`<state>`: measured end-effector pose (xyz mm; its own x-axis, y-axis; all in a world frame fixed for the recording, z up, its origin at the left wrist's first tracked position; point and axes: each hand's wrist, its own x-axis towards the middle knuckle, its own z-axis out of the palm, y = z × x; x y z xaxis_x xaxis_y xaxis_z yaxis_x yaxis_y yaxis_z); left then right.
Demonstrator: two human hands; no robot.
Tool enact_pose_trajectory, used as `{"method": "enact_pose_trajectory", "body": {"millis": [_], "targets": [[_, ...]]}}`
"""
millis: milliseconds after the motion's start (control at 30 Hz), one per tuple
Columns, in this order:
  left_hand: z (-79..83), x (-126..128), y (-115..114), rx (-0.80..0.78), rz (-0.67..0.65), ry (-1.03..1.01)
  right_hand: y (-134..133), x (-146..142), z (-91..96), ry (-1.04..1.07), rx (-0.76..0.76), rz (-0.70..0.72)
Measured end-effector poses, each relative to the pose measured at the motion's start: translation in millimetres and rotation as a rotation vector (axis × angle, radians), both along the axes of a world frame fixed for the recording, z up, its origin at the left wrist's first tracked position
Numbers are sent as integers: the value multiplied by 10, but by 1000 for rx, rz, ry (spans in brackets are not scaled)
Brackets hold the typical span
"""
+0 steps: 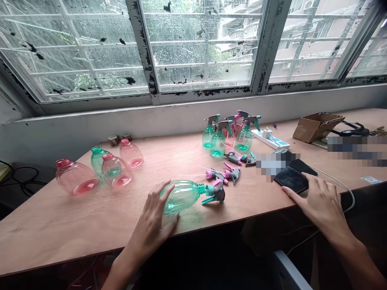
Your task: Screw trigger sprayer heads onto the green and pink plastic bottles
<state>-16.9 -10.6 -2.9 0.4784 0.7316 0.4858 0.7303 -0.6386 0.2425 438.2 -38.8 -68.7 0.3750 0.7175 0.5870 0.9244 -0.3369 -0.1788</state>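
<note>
Hands [149, 221] [320, 203], green spray bottle [181, 197], seemingly empty

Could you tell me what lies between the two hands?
The head view shows a grey-and-pink trigger sprayer beside the green plastic bottle's neck.

A white power strip [270, 139] is laid on the wooden tabletop [45, 225] near an open cardboard box [317, 127], and the table is backed by a barred window [205, 48] whose frames are flecked with black.
</note>
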Motion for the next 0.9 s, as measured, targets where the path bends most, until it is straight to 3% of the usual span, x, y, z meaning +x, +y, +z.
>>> {"method": "enact_pose_trajectory", "body": {"millis": [200, 300, 400, 600, 900], "targets": [[7, 3, 0, 17, -4, 0, 8, 140, 40, 95, -275, -41], [7, 1, 1, 18, -4, 5, 68, 119, 104, 95, -342, -22], [0, -1, 5, 20, -4, 1, 210, 50, 176, 84, -369, 19], [-11, -8, 12, 19, -5, -4, 502, -26, 201, 123, -359, -35], [-15, -15, 18, 20, -5, 8, 537, 0, 186, 166, -358, -9]]}}
